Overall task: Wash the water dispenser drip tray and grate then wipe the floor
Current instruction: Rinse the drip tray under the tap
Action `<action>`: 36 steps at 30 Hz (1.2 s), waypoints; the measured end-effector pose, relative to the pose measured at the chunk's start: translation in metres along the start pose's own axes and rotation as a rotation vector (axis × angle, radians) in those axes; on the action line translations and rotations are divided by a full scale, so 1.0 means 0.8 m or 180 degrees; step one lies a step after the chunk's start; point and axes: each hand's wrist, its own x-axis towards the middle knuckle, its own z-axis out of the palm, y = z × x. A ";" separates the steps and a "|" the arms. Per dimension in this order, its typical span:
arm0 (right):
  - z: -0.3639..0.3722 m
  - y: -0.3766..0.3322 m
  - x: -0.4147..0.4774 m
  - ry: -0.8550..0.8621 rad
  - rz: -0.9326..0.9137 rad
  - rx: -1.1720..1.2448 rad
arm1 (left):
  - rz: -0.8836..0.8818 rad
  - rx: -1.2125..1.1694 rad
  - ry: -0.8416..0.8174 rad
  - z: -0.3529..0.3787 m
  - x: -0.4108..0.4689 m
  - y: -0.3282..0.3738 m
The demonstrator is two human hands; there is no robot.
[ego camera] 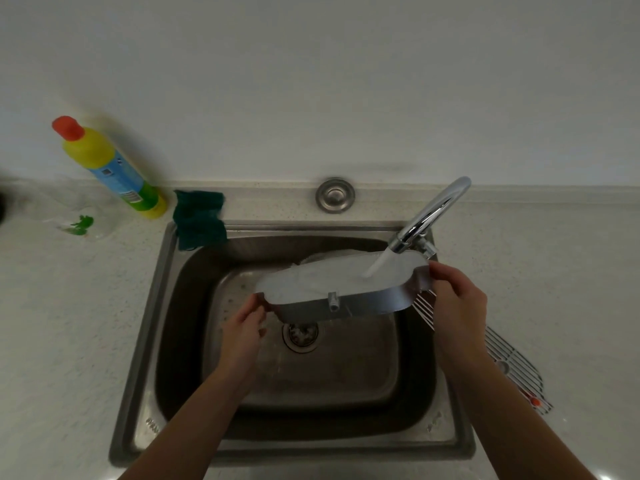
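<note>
Holding the drip tray (346,289) above the sink (166,306), we pinch its left end with our left hand (242,327) and curl our right hand (457,303) fingers (440,271) round its right end. Water from the tap (429,216) falls into the tray near that end. The grate (502,362) lies on the bench (69,306) right of the sink, one end over the basin.

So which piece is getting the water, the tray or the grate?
The drip tray, held under the running tap; the grate lies aside on the counter.
</note>
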 end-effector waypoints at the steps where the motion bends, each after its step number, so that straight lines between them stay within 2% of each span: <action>1: 0.000 -0.001 -0.002 0.0031 0.0009 0.0094 | -0.0115 -0.0094 0.0009 -0.001 0.002 -0.002; 3: 0.000 -0.002 -0.004 0.0083 0.0050 0.0287 | -0.0227 -0.0258 -0.0003 -0.003 0.005 -0.002; 6: 0.005 0.005 -0.006 0.0179 0.0140 0.0512 | -0.0095 -0.0457 -0.0054 -0.005 0.008 0.008; 10: 0.015 0.019 -0.007 0.0215 0.0593 0.0712 | 0.0083 -0.0663 0.0196 -0.006 0.008 0.027; 13: 0.017 0.025 -0.004 -0.0193 0.1007 0.0665 | 0.0405 -0.0381 0.0204 -0.006 0.006 0.037; 15: 0.012 0.029 0.001 -0.0547 0.1056 0.0260 | 0.0460 -0.0412 0.0000 -0.011 0.008 0.043; 18: -0.003 0.022 0.008 -0.0870 0.0753 -0.0203 | 0.0253 -0.0637 -0.0537 -0.027 0.017 0.049; 21: -0.013 0.016 0.012 -0.1168 0.0164 -0.0494 | 0.0455 0.0334 -0.1095 -0.043 0.020 0.050; 22: -0.014 0.017 0.013 -0.1256 -0.0029 -0.0604 | 0.0516 0.0679 -0.1112 -0.047 0.019 0.050; 25: -0.011 0.022 0.017 -0.1534 -0.0389 -0.0831 | 0.0628 0.0954 -0.0883 -0.062 0.020 0.052; 31: -0.002 0.031 0.036 -0.2334 -0.0562 -0.1364 | 0.1717 0.1358 -0.0713 -0.092 0.009 0.100; 34: 0.010 0.029 0.058 -0.1978 -0.0947 -0.2100 | 0.2391 0.1588 -0.0781 -0.083 -0.002 0.131; 36: 0.016 0.021 0.076 -0.1685 -0.0885 -0.2163 | 0.2917 0.1993 -0.0801 -0.071 -0.009 0.142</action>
